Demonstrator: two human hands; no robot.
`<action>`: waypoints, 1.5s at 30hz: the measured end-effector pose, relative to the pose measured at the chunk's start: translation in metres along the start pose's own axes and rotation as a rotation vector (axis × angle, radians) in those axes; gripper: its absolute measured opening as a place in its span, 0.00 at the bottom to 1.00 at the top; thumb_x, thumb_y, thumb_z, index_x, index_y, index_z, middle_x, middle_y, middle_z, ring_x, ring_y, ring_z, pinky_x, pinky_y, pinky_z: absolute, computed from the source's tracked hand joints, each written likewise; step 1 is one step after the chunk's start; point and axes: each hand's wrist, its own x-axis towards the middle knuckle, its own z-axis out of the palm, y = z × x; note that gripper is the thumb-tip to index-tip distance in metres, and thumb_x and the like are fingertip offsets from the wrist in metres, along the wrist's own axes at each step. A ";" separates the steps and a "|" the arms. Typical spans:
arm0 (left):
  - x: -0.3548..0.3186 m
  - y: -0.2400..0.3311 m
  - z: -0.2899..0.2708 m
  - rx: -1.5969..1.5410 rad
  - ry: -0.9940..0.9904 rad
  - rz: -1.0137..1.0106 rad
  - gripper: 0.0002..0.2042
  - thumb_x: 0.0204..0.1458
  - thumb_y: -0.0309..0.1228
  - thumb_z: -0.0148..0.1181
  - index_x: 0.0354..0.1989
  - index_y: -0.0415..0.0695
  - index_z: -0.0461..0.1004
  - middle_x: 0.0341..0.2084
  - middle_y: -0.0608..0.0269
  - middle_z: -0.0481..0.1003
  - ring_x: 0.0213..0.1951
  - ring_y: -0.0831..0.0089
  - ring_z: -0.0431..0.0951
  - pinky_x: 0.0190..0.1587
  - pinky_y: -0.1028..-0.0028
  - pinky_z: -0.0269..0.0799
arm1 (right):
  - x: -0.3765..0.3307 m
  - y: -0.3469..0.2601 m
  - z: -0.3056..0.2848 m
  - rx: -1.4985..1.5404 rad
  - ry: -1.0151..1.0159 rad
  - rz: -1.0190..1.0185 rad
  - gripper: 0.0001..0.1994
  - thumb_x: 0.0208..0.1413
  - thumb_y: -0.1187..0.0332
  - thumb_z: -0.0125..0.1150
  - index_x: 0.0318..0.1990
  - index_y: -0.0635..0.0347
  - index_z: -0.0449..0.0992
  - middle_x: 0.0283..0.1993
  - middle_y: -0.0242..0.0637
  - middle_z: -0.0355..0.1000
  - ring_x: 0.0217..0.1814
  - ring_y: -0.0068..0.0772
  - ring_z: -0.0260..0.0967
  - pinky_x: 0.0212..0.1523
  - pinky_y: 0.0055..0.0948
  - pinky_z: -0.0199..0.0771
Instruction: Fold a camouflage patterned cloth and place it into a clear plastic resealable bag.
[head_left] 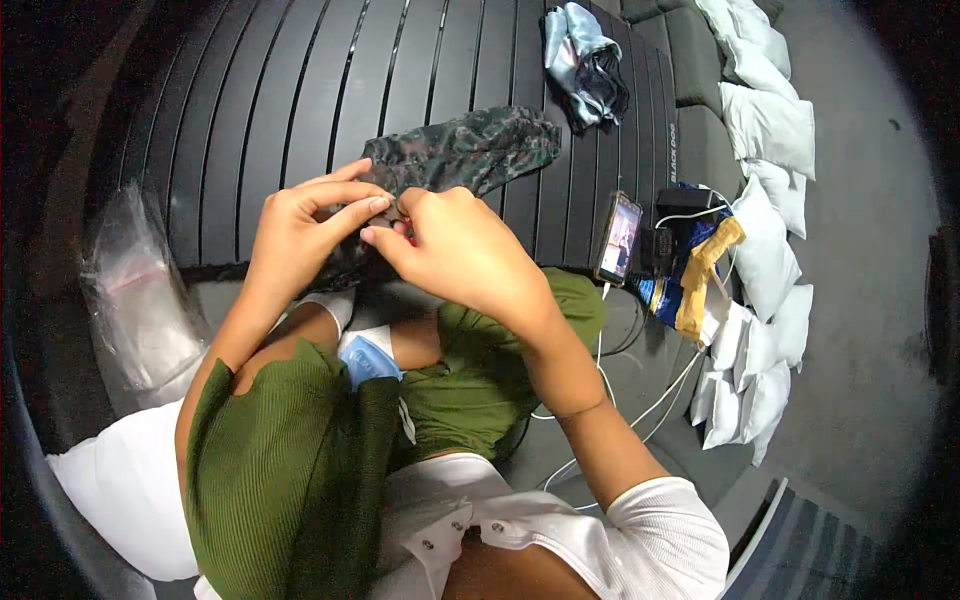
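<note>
A dark camouflage cloth (465, 150) lies over the near part of the black slatted table, its long end stretching to the right. My left hand (305, 225) pinches the cloth's near left edge between thumb and fingers. Right beside it, my right hand (465, 245) has its fingers curled in and its thumb pressed on the same edge. The fingertips of both hands nearly meet there. Part of the cloth hangs below my hands, in shadow. Anything small between the fingertips is too hidden to make out.
The slatted table (270, 110) holds a bundle of light blue and black cloth (585, 65). A lit phone (619, 238) stands at its near right, with white cables and a blue-and-yellow packet (700, 280). White pillow-like packs (765, 130) line the right. Clear plastic bags (145, 300) lie left.
</note>
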 end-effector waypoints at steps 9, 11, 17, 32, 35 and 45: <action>0.001 0.003 -0.003 -0.029 -0.091 -0.031 0.07 0.46 0.26 0.57 0.33 0.38 0.77 0.40 0.56 0.73 0.36 0.77 0.74 0.31 0.83 0.69 | 0.002 0.006 0.009 0.047 0.059 -0.025 0.18 0.45 0.58 0.57 0.24 0.71 0.71 0.20 0.53 0.68 0.24 0.51 0.69 0.27 0.38 0.69; 0.001 0.002 -0.003 -0.045 -0.091 -0.046 0.07 0.46 0.27 0.57 0.33 0.37 0.77 0.39 0.56 0.74 0.36 0.77 0.74 0.33 0.82 0.69 | 0.001 0.006 0.009 0.053 0.067 -0.029 0.18 0.45 0.59 0.57 0.24 0.70 0.71 0.19 0.53 0.68 0.24 0.51 0.69 0.26 0.37 0.69; 0.000 -0.006 -0.008 0.021 -0.068 -0.041 0.07 0.45 0.27 0.58 0.31 0.36 0.76 0.34 0.55 0.75 0.39 0.73 0.74 0.43 0.75 0.67 | 0.001 0.008 0.015 0.051 0.056 -0.014 0.20 0.46 0.55 0.58 0.23 0.69 0.68 0.18 0.51 0.67 0.22 0.50 0.68 0.24 0.37 0.66; 0.003 -0.010 -0.002 -0.112 -0.065 -0.074 0.07 0.48 0.30 0.57 0.33 0.41 0.77 0.39 0.62 0.74 0.27 0.85 0.70 0.27 0.84 0.65 | -0.013 0.002 0.002 -0.059 0.109 0.057 0.19 0.48 0.56 0.56 0.22 0.68 0.69 0.15 0.50 0.63 0.17 0.49 0.63 0.20 0.34 0.61; 0.003 -0.008 -0.002 -0.165 -0.075 -0.124 0.07 0.48 0.30 0.57 0.33 0.42 0.77 0.40 0.62 0.73 0.30 0.84 0.71 0.27 0.85 0.66 | -0.011 -0.004 0.000 -0.144 0.131 0.061 0.20 0.47 0.54 0.56 0.21 0.66 0.70 0.16 0.50 0.65 0.21 0.51 0.66 0.23 0.37 0.65; 0.001 -0.007 -0.004 -0.156 -0.069 -0.047 0.07 0.47 0.29 0.57 0.32 0.42 0.77 0.41 0.62 0.72 0.31 0.83 0.72 0.27 0.84 0.67 | -0.005 -0.008 0.006 -0.229 0.157 0.087 0.18 0.46 0.54 0.56 0.21 0.64 0.72 0.17 0.49 0.66 0.24 0.51 0.68 0.25 0.39 0.67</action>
